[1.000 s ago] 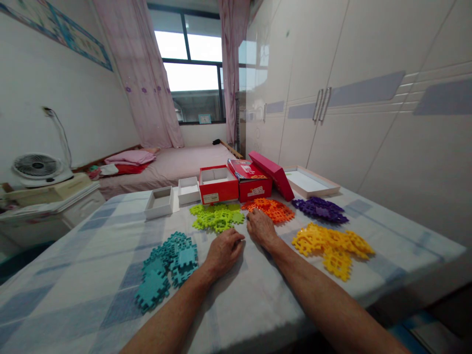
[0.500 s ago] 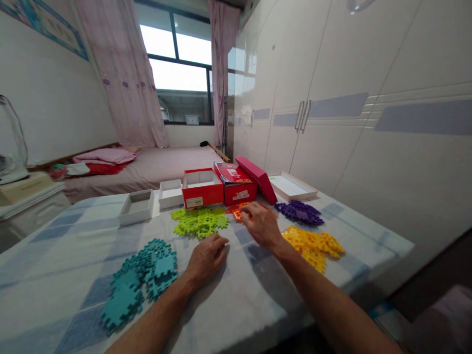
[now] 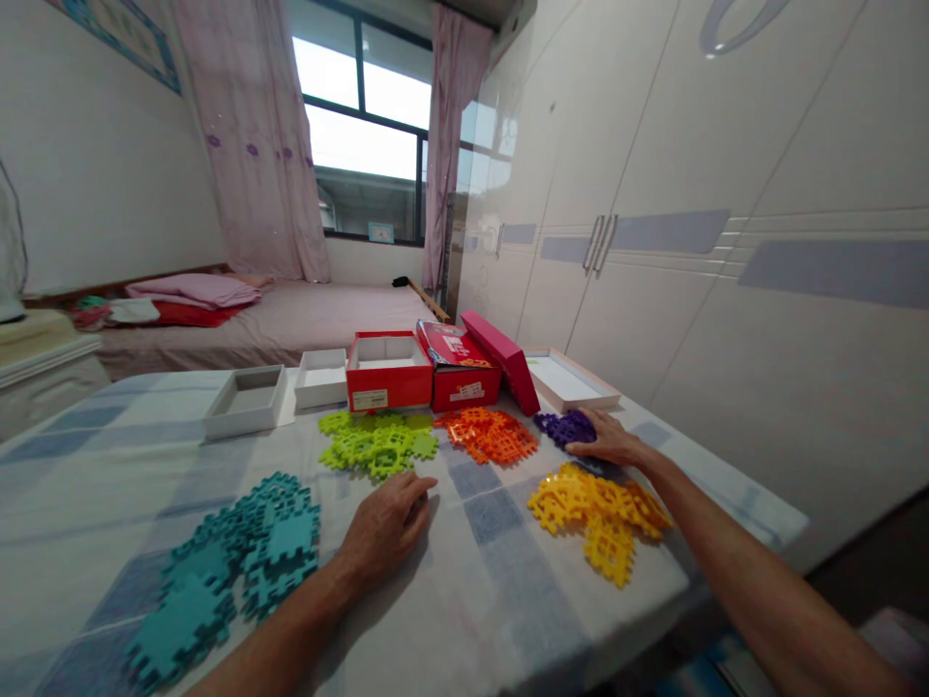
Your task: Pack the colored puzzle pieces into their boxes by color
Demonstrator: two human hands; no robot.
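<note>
My right hand (image 3: 611,439) is at the pile of purple interlocking plastic pieces (image 3: 563,429) on the far right. Its fingers and thumb close around the pile's right part, hiding some of it. My left hand (image 3: 388,518) rests on the cloth just in front of the lime green pieces (image 3: 377,443), fingers loosely curled, with nothing seen in them. Orange pieces (image 3: 488,436) lie between the green and purple piles. Yellow pieces (image 3: 599,513) sit nearer me, below my right hand. Teal pieces (image 3: 280,542) lie left of my left forearm.
Along the table's far side stand two white trays (image 3: 226,414), an open red box (image 3: 388,387), another red box (image 3: 464,389) with a red lid (image 3: 508,360) leaning on it, and a shallow white lid (image 3: 573,399). A checked cloth (image 3: 500,581) covers the table. A wardrobe (image 3: 697,319) borders the right.
My right hand has moved right from the orange pieces to the purple pile and closed on it. My left hand stays on the cloth. The view has shifted slightly.
</note>
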